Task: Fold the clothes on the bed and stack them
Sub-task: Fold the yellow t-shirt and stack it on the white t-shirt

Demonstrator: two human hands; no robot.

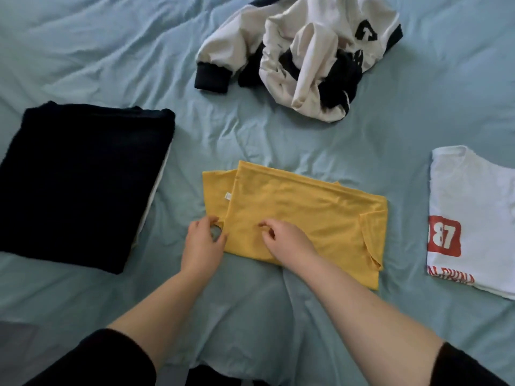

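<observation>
Black sleeves [111, 360] come in from the lower edge, with both forearms bare and stretched out over the light blue bed sheet [111, 51]. Both hands meet at the near left part of the yellow shirt [306, 215], which lies folded flat in the middle of the bed. At its left corner, the left hand [203, 240] has thumb and forefinger curved together and pinching the edge. Just beside it, the right hand [287, 243] rests on top of the shirt with bent fingers; I cannot tell if it grips the cloth. A folded black garment [83, 188] lies to the left, a white T-shirt with red print [473, 207] to the right, and a crumpled white and black sweatshirt [306, 57] farther away.
</observation>
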